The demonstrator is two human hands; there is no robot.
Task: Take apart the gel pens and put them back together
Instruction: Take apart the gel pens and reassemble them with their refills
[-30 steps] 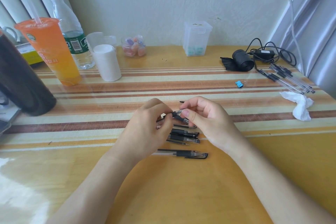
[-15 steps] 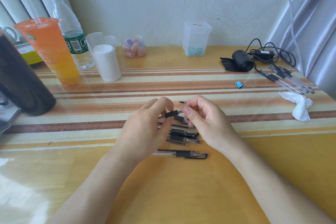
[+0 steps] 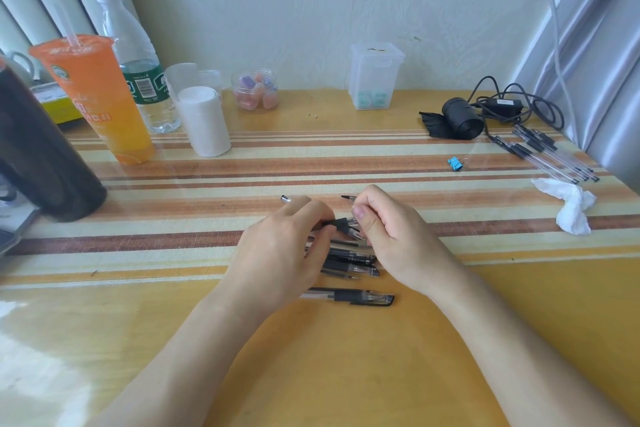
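Head view. I judge the step in hand to be the joining or parting of one gel pen at its black grip section; I cannot tell which. The pen is held just above the counter, midway between its left and right edges, over a loose pile of pens and parts.

Left hand: fingers curled round one end, with a thin end protruding past the knuckles.

Right hand: thumb and forefinger pinch the other end beside the grip.

One capped pen lies nearer the front edge.

In my judgement the next move calls for a twist or straight pull along the pen's axis, with both hands firm.
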